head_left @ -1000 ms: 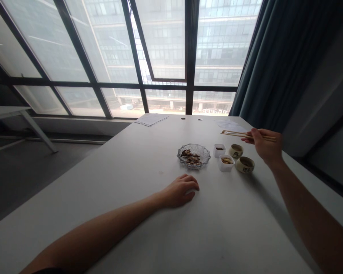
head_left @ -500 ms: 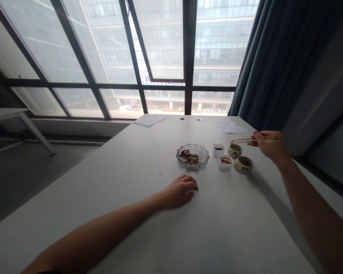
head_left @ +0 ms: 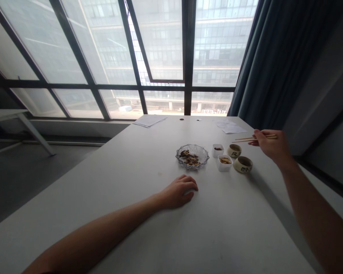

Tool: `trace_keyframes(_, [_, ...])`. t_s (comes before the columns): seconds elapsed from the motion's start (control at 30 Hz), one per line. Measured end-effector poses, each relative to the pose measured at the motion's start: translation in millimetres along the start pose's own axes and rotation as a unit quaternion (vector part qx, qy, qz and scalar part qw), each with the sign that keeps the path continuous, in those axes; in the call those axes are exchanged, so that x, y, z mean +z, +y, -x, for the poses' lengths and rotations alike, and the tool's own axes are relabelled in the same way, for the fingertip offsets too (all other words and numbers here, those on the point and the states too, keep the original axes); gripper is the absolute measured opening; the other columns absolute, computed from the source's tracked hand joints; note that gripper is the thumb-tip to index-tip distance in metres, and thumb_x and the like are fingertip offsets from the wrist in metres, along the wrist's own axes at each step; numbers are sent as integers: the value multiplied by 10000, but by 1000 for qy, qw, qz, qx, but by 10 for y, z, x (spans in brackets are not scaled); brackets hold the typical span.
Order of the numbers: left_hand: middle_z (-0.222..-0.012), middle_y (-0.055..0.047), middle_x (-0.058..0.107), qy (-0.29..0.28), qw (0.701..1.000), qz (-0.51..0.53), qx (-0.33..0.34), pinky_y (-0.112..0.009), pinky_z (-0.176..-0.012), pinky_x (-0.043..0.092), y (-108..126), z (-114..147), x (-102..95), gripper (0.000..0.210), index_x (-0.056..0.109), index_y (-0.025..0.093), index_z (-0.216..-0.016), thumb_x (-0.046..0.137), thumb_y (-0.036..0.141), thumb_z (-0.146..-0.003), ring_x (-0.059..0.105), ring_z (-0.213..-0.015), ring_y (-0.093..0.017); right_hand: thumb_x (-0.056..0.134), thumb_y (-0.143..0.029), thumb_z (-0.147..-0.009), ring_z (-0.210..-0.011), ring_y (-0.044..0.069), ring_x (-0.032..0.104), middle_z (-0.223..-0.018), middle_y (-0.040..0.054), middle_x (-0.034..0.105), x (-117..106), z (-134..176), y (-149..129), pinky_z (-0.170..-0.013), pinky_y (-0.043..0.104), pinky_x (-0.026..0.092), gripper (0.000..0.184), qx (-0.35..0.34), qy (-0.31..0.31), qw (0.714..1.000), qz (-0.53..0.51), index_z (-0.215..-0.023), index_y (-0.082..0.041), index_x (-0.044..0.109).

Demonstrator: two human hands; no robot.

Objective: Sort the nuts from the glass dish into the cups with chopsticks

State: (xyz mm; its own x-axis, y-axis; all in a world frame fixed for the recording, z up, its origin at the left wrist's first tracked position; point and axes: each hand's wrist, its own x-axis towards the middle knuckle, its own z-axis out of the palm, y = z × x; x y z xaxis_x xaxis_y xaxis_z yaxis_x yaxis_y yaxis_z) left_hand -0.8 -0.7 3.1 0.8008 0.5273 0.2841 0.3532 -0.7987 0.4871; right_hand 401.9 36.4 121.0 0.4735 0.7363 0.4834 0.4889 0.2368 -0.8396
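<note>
My right hand [head_left: 270, 144] grips a pair of wooden chopsticks [head_left: 247, 139], their tips slightly apart above the back ceramic cup [head_left: 234, 154]. I see nothing between the tips. Closer to me stands a second ceramic cup [head_left: 240, 167], also with a dark character on its side. Two small white containers, the back one [head_left: 217, 153] with dark bits and the front one [head_left: 223, 167] with yellowish pieces, stand left of the cups. My left hand [head_left: 180, 191] rests on the table, fingers loosely bent and thumb apart, holding nothing. Beyond it sits a clear glass bowl [head_left: 202, 159] of mixed dried brown pieces.
The white table [head_left: 148, 163] reaches toward the windows. Papers lie at its far left [head_left: 150, 120] and more sheets [head_left: 231, 126] at its far right. A dark blue curtain [head_left: 263, 76] hangs on the right. Another table [head_left: 5, 114] stands at left.
The chopstick tips have parted and shifted a little to the right; a small pale bit that seemed to be at the tips no longer shows. My left hand stays in place.
</note>
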Motion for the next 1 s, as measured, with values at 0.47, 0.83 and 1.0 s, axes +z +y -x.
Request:
trace_keyframes(0.47, [-1237, -78, 690, 1, 1000, -2, 1, -393, -1104, 494, -5, 3, 11, 230, 714, 252, -1169, 641, 183, -962, 611, -1181, -264, 837, -721, -763, -738, 263, 831, -808, 100, 823, 792, 710, -250, -639, 294, 700, 549, 26, -235, 956, -172, -840, -178, 803])
trace_keyframes(0.83, [-1235, -76, 690, 1, 1000, -1, 6, -377, -1093, 498, -2, 1, 8, 235, 717, 255, -1167, 657, 171, -956, 612, -1182, -260, 845, -749, -723, -722, 252, 831, -792, 92, 819, 1057, 875, -43, -643, 288, 711, 577, 57, -285, 938, -190, -800, -179, 798])
trace_keyframes(1.0, [-1238, -73, 688, 2, 1000, 0, 6, -380, -1100, 492, 1, 4, 4, 232, 717, 253, -1165, 650, 173, -958, 608, -1185, -258, 850, -742, -723, -690, 235, 828, -798, 92, 820, 1043, 840, -13, -618, 242, 696, 592, 67, -270, 940, -195, -828, -162, 794])
